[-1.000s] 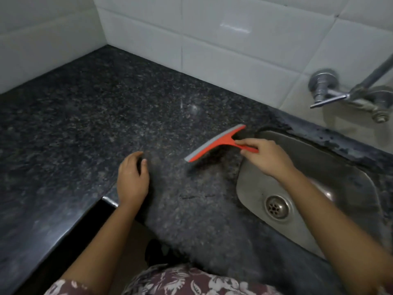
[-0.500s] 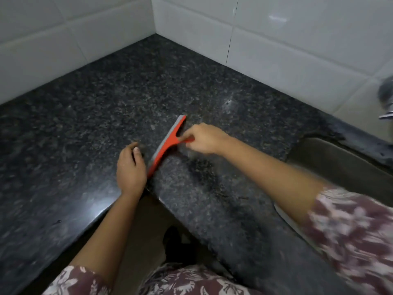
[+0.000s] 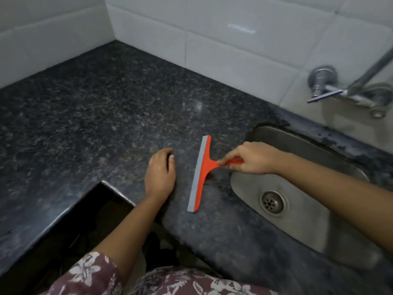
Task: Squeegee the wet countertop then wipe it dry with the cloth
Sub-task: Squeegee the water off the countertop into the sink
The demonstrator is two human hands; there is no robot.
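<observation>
The red squeegee (image 3: 201, 173) lies near the centre of the frame on the dark speckled countertop (image 3: 95, 116), its long grey blade running from upper right to lower left — nearly vertical in the picture — with the handle pointing right toward the sink (image 3: 297, 209). The right hand (image 3: 253, 158) is closed around that handle, just above the sink's left rim. The left hand (image 3: 160, 172) rests palm-down on the counter left of the blade, fingers curled together, gripping nothing. The steel sink, at lower right, holds only its drain (image 3: 272, 202).
</observation>
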